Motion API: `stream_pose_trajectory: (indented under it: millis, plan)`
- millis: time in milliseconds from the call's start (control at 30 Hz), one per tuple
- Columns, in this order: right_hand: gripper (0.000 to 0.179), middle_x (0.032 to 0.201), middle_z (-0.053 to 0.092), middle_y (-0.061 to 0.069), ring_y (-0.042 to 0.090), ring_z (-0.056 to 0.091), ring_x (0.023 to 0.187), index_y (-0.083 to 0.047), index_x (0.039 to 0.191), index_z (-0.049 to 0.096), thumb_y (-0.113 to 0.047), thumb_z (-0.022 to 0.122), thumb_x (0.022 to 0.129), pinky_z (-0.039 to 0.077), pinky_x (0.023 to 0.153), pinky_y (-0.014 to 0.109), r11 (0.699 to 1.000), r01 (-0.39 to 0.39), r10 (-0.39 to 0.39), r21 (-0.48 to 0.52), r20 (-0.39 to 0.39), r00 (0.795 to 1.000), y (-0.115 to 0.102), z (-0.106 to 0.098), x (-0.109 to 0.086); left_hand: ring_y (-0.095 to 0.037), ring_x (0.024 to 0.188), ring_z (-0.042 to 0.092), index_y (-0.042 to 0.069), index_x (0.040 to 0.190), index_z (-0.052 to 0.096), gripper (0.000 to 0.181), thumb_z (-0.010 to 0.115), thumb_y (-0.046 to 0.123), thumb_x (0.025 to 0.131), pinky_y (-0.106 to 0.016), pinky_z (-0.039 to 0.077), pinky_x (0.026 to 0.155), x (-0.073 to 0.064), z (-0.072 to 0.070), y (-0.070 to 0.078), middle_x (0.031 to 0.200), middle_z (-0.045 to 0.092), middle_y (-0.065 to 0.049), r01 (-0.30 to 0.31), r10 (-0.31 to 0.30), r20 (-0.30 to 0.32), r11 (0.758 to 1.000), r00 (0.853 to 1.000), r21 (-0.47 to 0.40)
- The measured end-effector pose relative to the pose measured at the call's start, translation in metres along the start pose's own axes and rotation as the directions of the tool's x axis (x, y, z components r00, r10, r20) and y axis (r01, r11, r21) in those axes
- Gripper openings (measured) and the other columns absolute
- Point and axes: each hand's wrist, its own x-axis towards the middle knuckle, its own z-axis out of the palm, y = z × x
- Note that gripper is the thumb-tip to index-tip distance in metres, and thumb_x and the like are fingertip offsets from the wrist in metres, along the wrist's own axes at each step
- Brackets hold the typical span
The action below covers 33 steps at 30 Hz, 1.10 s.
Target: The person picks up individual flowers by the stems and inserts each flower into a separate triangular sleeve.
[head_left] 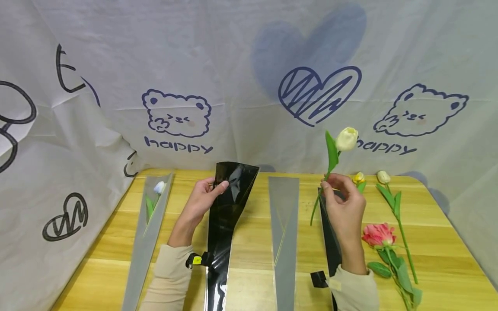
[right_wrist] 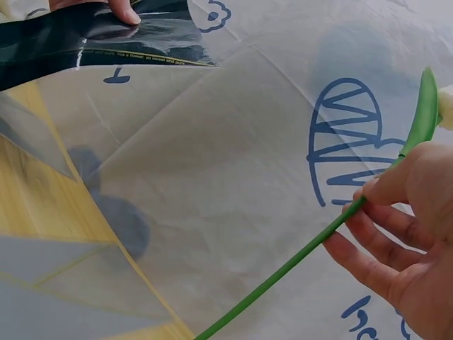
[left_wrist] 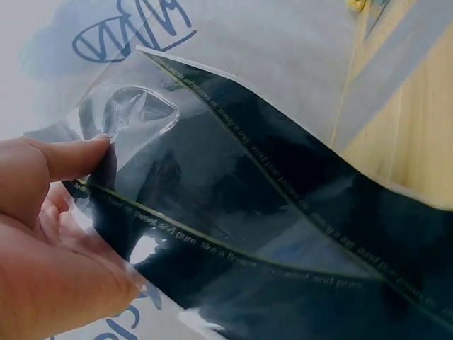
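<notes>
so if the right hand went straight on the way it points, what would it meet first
Beyond the white tulip it pinches, the right hand would probably meet the printed cloth backdrop first, though depth is unclear.

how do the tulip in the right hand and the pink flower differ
The right hand holds up the tulip, while the pink flower lies on the table. The tulip is cream, the pink flower strong pink. The tulip's bloom is closed and smooth, the pink flower's open and ruffled. Both have green stems and leaves.
</notes>
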Motion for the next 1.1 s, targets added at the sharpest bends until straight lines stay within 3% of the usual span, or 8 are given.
stream_pose_trajectory:
  millis: [233, 500, 733, 967, 1100]
  plan:
    - [0.014, 0.096, 0.071, 0.016, 0.004, 0.066, 0.086, 0.007, 0.107, 0.069, 0.002, 0.070, 0.094, 0.053, 0.070, 0.012, 0.994, -0.029, 0.030, -0.105, 0.006, 1.000, 0.006, 0.000, 0.000, -0.009, 0.070, 0.053, -0.013, 0.111, 0.068, 0.021, 0.065, 0.005, 0.101, -0.020, 0.043, 0.061, -0.001, 0.007, 0.002, 0.076, 0.062, -0.001, -0.047, 0.048, -0.013, 0.998, 0.999, 0.042]
    - [0.015, 0.096, 0.070, 0.016, 0.003, 0.066, 0.086, 0.007, 0.108, 0.068, 0.003, 0.071, 0.093, 0.053, 0.070, 0.013, 0.993, -0.048, 0.047, -0.112, -0.005, 0.999, 0.006, -0.001, -0.001, -0.014, 0.076, 0.052, -0.009, 0.100, 0.073, 0.015, 0.070, 0.006, 0.097, -0.024, 0.044, 0.065, -0.002, 0.012, 0.002, 0.084, 0.065, -0.003, -0.125, 0.123, 0.024, 0.990, 0.992, 0.070]
    - [0.015, 0.096, 0.070, 0.017, 0.006, 0.067, 0.086, 0.009, 0.108, 0.068, 0.003, 0.070, 0.094, 0.055, 0.071, 0.015, 0.996, -0.061, 0.061, -0.060, -0.015, 0.998, 0.004, -0.001, 0.001, -0.015, 0.078, 0.056, -0.006, 0.091, 0.073, 0.017, 0.077, 0.010, 0.093, -0.028, 0.044, 0.073, -0.004, 0.016, 0.004, 0.080, 0.071, -0.002, -0.078, 0.076, 0.031, 0.995, 0.997, 0.055]
    - [0.015, 0.097, 0.070, 0.016, 0.014, 0.069, 0.084, 0.009, 0.108, 0.068, 0.001, 0.070, 0.096, 0.057, 0.071, 0.020, 0.999, -0.044, 0.044, 0.020, -0.025, 0.999, 0.001, -0.002, 0.002, -0.014, 0.073, 0.053, -0.002, 0.092, 0.066, 0.013, 0.077, 0.007, 0.093, -0.026, 0.041, 0.068, -0.003, 0.019, 0.001, 0.079, 0.063, -0.001, -0.146, 0.140, 0.087, 0.987, 0.986, 0.067]
    - [0.016, 0.098, 0.069, 0.014, 0.014, 0.070, 0.086, 0.010, 0.109, 0.067, 0.002, 0.070, 0.095, 0.059, 0.072, 0.024, 0.996, -0.016, 0.021, 0.087, -0.067, 0.998, -0.007, -0.003, 0.003, -0.014, 0.073, 0.056, -0.002, 0.092, 0.063, 0.014, 0.076, 0.004, 0.093, -0.025, 0.042, 0.067, -0.002, 0.023, 0.000, 0.081, 0.065, -0.001, -0.146, 0.140, 0.087, 0.987, 0.986, 0.062]
